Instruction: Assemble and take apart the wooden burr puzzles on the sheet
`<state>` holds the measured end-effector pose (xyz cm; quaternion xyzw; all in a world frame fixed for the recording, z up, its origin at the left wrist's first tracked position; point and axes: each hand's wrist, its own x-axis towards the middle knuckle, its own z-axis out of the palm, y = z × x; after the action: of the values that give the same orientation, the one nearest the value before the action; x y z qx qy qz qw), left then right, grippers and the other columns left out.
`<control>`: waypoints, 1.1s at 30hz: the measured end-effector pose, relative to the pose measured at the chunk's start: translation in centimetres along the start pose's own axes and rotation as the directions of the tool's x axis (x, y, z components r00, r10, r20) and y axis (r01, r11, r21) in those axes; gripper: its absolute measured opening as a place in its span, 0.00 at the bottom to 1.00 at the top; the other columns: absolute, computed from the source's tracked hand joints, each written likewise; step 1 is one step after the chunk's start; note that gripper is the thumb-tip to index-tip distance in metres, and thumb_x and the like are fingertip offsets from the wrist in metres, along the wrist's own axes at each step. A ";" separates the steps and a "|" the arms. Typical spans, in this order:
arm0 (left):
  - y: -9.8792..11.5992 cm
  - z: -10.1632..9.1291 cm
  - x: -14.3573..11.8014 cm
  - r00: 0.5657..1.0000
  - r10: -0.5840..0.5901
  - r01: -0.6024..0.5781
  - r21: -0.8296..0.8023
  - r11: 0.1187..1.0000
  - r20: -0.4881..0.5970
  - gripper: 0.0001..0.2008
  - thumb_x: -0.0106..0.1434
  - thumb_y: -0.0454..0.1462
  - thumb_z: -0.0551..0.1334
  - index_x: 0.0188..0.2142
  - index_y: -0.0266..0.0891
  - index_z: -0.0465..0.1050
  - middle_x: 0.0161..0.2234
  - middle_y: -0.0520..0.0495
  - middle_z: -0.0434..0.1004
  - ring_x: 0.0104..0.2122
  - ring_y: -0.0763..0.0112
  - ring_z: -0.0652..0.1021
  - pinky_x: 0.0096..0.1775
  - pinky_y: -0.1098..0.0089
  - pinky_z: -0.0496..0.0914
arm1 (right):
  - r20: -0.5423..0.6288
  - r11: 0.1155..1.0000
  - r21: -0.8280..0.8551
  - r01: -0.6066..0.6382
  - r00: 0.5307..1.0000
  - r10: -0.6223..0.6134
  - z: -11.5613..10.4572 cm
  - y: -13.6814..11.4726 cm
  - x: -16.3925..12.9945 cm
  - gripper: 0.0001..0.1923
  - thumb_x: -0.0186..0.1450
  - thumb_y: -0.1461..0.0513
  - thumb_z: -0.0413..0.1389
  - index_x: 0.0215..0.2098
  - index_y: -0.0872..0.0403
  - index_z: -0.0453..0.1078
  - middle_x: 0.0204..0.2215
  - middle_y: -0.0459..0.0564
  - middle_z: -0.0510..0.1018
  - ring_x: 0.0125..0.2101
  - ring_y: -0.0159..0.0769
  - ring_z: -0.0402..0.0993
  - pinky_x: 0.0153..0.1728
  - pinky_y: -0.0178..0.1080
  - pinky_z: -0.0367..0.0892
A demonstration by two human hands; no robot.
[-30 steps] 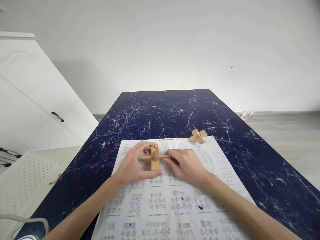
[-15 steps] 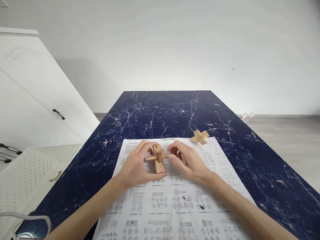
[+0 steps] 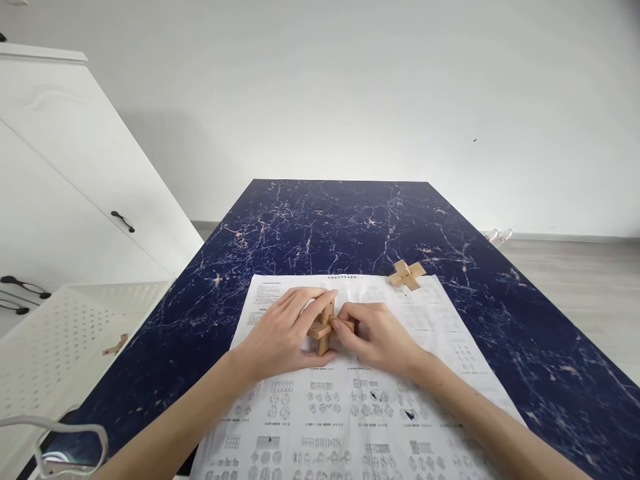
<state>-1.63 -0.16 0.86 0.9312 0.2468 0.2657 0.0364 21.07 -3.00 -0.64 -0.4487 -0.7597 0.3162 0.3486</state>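
Note:
Between my hands is a wooden burr puzzle (image 3: pixel 324 329) of crossed pieces, held just above the printed sheet (image 3: pixel 300 390). My left hand (image 3: pixel 285 327) spans its upright piece, fingers at the top end and thumb at the bottom end. On the other side, my right hand (image 3: pixel 375 333) pinches the bar that sticks out to the right, thumb against it and fingers curled behind. The fingers partly cover the puzzle. Rows of small diagrams fill the sheet under both hands.
A second wooden burr puzzle (image 3: pixel 407 275) lies at the sheet's far right corner. The sheet rests on a dark blue marbled table (image 3: pixel 340 227). At left stand a white perforated basket (image 3: pixel 45 347) with a wooden piece (image 3: pixel 115 345) in it, and a white cabinet (image 3: pixel 90 167).
The puzzle has turned in my left hand, so its numbered face no longer shows. My right hand has closed in on the bar at the right. The view has shifted slightly.

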 end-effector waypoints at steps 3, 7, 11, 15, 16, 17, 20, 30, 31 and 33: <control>-0.2 -0.3 -0.3 0.995 -0.069 0.078 -0.129 0.989 0.069 0.47 0.63 0.49 0.75 0.73 0.48 0.54 0.66 0.36 0.70 0.64 0.43 0.74 0.63 0.47 0.73 | 0.164 0.960 0.230 -0.159 0.979 0.123 -0.3 -0.2 0.1 0.19 0.77 0.52 0.52 0.30 0.51 0.66 0.19 0.42 0.73 0.19 0.29 0.62 0.23 0.35 0.57; -0.3 -0.4 -0.2 0.971 -0.197 0.230 -0.306 0.924 0.134 0.48 0.58 0.48 0.79 0.71 0.52 0.56 0.66 0.40 0.70 0.63 0.47 0.75 0.62 0.49 0.74 | 0.279 0.887 0.376 -0.269 0.945 0.168 -0.9 -0.3 0.3 0.22 0.78 0.46 0.50 0.34 0.51 0.67 0.16 0.38 0.69 0.15 0.28 0.59 0.21 0.34 0.56; -0.6 -0.1 0.1 0.949 -0.274 0.313 -0.368 0.876 0.155 0.45 0.56 0.49 0.80 0.67 0.51 0.60 0.63 0.42 0.72 0.60 0.49 0.77 0.59 0.52 0.76 | 0.266 0.884 0.354 -0.306 0.939 0.219 -1.2 -0.5 0.6 0.24 0.77 0.43 0.51 0.32 0.51 0.66 0.16 0.37 0.64 0.16 0.28 0.55 0.20 0.35 0.53; -0.9 0.0 0.5 0.927 -0.341 0.375 -0.388 0.842 0.157 0.44 0.55 0.51 0.80 0.65 0.50 0.63 0.63 0.42 0.72 0.59 0.50 0.78 0.58 0.53 0.76 | 0.243 0.874 0.348 -0.340 0.933 0.267 -1.6 -0.4 0.8 0.26 0.76 0.42 0.52 0.29 0.50 0.63 0.18 0.38 0.64 0.17 0.27 0.54 0.20 0.36 0.53; -1.0 -0.1 0.5 0.924 -0.349 0.383 -0.384 0.840 0.157 0.44 0.54 0.52 0.80 0.64 0.50 0.63 0.62 0.42 0.72 0.59 0.49 0.78 0.59 0.53 0.75 | 0.244 0.869 0.351 -0.349 0.930 0.275 -1.7 -0.3 0.8 0.26 0.76 0.41 0.52 0.29 0.50 0.62 0.18 0.38 0.64 0.17 0.27 0.54 0.21 0.36 0.53; -1.1 -0.1 0.6 0.922 -0.353 0.387 -0.379 0.841 0.159 0.44 0.54 0.52 0.80 0.64 0.50 0.64 0.62 0.42 0.72 0.59 0.49 0.77 0.59 0.53 0.75 | 0.246 0.864 0.357 -0.356 0.928 0.281 -1.7 -0.2 0.8 0.26 0.76 0.41 0.52 0.29 0.50 0.62 0.18 0.38 0.64 0.17 0.27 0.54 0.21 0.36 0.53; -1.3 -0.2 0.6 0.928 -0.330 0.372 -0.379 0.848 0.172 0.45 0.53 0.54 0.80 0.64 0.50 0.63 0.62 0.41 0.73 0.59 0.48 0.77 0.59 0.52 0.74 | 0.253 0.855 0.370 -0.363 0.925 0.283 -1.8 0.0 0.8 0.27 0.75 0.41 0.52 0.29 0.50 0.61 0.19 0.38 0.63 0.17 0.27 0.54 0.20 0.36 0.52; -1.4 -0.1 0.4 0.936 -0.295 0.350 -0.421 0.837 0.192 0.40 0.57 0.51 0.79 0.64 0.52 0.68 0.66 0.41 0.69 0.64 0.47 0.74 0.64 0.48 0.72 | 0.229 0.846 0.399 -0.353 0.932 0.281 -1.7 0.2 0.6 0.26 0.76 0.40 0.52 0.32 0.50 0.65 0.18 0.37 0.63 0.16 0.26 0.54 0.20 0.36 0.52; -1.3 -0.1 0.5 0.936 -0.296 0.350 -0.430 0.833 0.188 0.35 0.57 0.50 0.79 0.61 0.51 0.72 0.67 0.42 0.68 0.65 0.47 0.74 0.64 0.48 0.72 | 0.227 0.842 0.405 -0.356 0.931 0.284 -1.7 0.2 0.6 0.26 0.76 0.40 0.52 0.33 0.50 0.65 0.18 0.37 0.63 0.16 0.27 0.55 0.20 0.36 0.51; -1.1 -0.2 0.6 0.931 -0.311 0.365 -0.449 0.816 0.191 0.25 0.59 0.48 0.79 0.53 0.49 0.79 0.69 0.44 0.66 0.62 0.48 0.76 0.62 0.49 0.74 | 0.227 0.829 0.422 -0.366 0.928 0.295 -1.7 0.5 0.5 0.26 0.76 0.40 0.52 0.34 0.51 0.67 0.18 0.37 0.64 0.16 0.27 0.55 0.20 0.36 0.51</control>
<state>-1.81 1.06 1.09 0.8476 0.3329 0.2561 0.3244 22.44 -2.05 0.05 -0.4533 -0.5985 0.5749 0.3252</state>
